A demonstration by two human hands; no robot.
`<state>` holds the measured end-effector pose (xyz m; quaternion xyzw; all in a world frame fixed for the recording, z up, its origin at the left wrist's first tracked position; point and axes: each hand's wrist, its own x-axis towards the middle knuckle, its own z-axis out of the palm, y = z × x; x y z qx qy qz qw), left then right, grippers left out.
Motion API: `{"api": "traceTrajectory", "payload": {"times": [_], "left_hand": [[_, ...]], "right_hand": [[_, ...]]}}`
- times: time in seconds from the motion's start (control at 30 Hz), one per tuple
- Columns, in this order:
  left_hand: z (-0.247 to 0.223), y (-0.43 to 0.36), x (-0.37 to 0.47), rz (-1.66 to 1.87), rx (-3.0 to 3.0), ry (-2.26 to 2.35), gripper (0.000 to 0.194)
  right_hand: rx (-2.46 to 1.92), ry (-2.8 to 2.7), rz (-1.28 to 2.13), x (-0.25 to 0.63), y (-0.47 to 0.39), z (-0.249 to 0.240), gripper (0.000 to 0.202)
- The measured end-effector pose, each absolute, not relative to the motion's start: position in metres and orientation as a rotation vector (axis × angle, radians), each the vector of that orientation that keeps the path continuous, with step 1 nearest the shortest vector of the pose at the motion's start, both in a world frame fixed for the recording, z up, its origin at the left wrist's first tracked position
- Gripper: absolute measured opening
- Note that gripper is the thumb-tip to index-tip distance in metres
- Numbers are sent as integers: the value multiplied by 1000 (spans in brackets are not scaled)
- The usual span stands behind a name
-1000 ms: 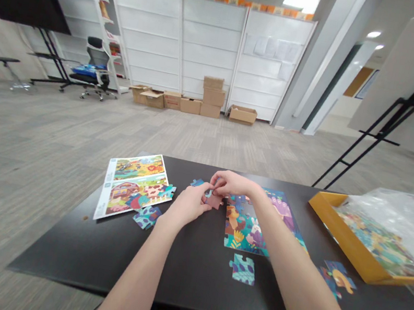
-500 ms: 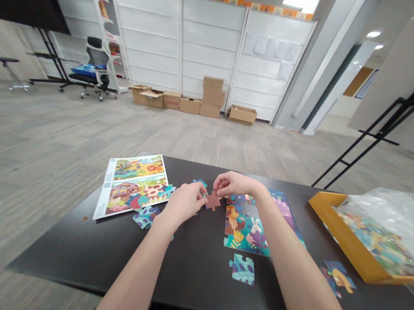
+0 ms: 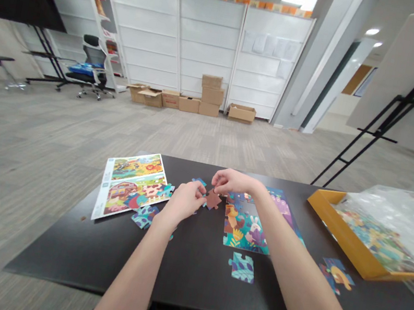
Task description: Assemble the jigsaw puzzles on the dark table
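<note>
A reddish-brown jigsaw puzzle piece (image 3: pixel 213 200) is between my two hands over the black table. My left hand (image 3: pixel 184 200) is closed, its thumb and fingertips at the piece's left edge. From above, my right hand (image 3: pixel 233 181) pinches the top of the same piece. Just right of it lies a partly joined puzzle (image 3: pixel 245 230) with a rabbit and plants, partly hidden under my right forearm. Several loose pieces (image 3: pixel 144 217) lie left of my left hand, and another loose piece (image 3: pixel 199 181) shows behind its fingers. One teal piece (image 3: pixel 242 268) lies below the joined puzzle.
A printed picture sheet (image 3: pixel 104 188) lies at the table's left. On the right stands a yellow box (image 3: pixel 343 240) with colourful pieces and clear plastic wrap; loose joined pieces (image 3: pixel 338 275) lie by it. The black table's (image 3: pixel 94 258) front edge is near me.
Both hands stay almost in place around the brown puzzle piece, which has turned slightly. The whole view has shifted a little.
</note>
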<state>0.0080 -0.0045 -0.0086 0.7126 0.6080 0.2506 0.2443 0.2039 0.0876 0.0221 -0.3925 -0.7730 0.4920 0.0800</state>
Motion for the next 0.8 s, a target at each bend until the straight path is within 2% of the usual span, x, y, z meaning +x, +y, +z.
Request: {"api": "traceTrajectory", "payload": {"times": [0.3, 0.47, 0.67, 0.8], "left_hand": [[-8, -10, 14, 596, 2157, 1446, 19], [-3, -12, 15, 522, 2277, 1482, 28], [4, -14, 13, 475, 2397, 1535, 17], [4, -14, 16, 527, 2396, 1557, 10]], "right_hand": [[-1187, -2282, 1375, 203, 89, 18, 25], [-1215, -2318, 1338, 204, 91, 15, 23], [-1236, -2367, 1239, 206, 94, 14, 20], [-1182, -2340, 1289, 212, 95, 19, 22]]}}
